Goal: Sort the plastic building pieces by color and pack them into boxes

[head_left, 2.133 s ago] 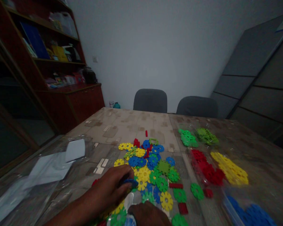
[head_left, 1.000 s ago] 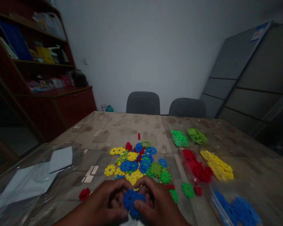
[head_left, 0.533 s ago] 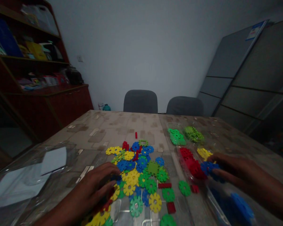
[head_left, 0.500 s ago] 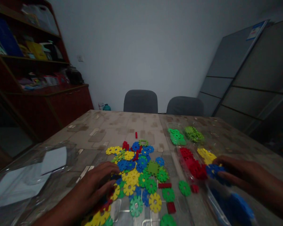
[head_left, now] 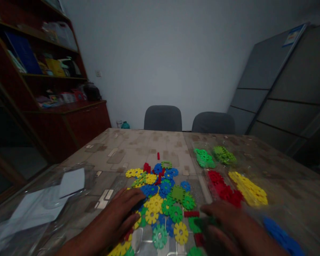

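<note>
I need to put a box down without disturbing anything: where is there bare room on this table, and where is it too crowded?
The widest free patch is the far tabletop, beyond the lone red brick and left of the bagged green pieces. A narrower strip lies between the clear plastic bag and the coloured snowflake pieces. It's crowded throughout that pile, around the left hand and right hand.

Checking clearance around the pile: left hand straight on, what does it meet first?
The left hand points up and right into the pile. First in line is a blue snowflake-shaped plastic disc, right at the fingertips, though depth is unclear, so contact can't be confirmed.
</note>
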The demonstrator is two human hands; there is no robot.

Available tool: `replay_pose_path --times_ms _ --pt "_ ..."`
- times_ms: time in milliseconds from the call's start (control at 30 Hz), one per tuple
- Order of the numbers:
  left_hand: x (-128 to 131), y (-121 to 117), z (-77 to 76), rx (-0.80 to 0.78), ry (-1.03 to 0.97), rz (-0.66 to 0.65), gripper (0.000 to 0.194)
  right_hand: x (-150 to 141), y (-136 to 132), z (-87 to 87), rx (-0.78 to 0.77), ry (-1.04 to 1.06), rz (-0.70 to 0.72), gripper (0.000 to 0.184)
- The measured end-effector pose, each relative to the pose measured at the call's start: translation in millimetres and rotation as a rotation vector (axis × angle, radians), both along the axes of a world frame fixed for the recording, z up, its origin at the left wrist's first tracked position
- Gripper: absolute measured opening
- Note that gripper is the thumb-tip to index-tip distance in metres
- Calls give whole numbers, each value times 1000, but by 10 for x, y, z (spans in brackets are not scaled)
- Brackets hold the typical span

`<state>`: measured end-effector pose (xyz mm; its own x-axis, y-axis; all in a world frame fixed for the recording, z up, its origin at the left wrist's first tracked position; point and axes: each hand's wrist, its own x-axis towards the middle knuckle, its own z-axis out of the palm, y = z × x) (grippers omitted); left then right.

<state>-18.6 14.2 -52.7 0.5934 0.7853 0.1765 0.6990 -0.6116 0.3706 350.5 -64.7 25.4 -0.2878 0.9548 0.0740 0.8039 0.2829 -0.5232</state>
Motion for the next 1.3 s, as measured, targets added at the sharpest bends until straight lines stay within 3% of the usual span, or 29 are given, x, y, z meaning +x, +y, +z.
replay_pose_path --times_ms 67,167,300,433,600,733,833,1000,1167,1300 --pt "2 14 -9 25 6 1 50 -412 123 -29 -89 -16 113 44" --pt "7 31 -46 69 24 27 62 -813 441 -111 -120 -107 69 60" --pt "-12 51 -88 9 72 48 72 -1091 918 -240 -97 -201 -138 60" --pt "-33 65 -63 -91 18 -14 67 -1256 1038 -338 -113 -216 -122 60" --pt "67 -1 198 -213 -121 -91 44 -1234 693 -305 -127 -189 73 50" --pt "136 -14 358 -242 -188 -149 24 -1037 533 -307 -139 26 242 35" --pt "104 29 302 -132 -213 -97 25 -935 635 -393 -60 95 147 32" --pt "47 26 191 -82 -97 -107 32 -965 820 -548 -8 -18 57 55" --pt "143 -51 309 -151 -89 -176 19 -953 691 -456 -64 70 173 31" --pt "170 -50 349 -132 -115 -152 20 -925 648 -371 -87 107 103 26"
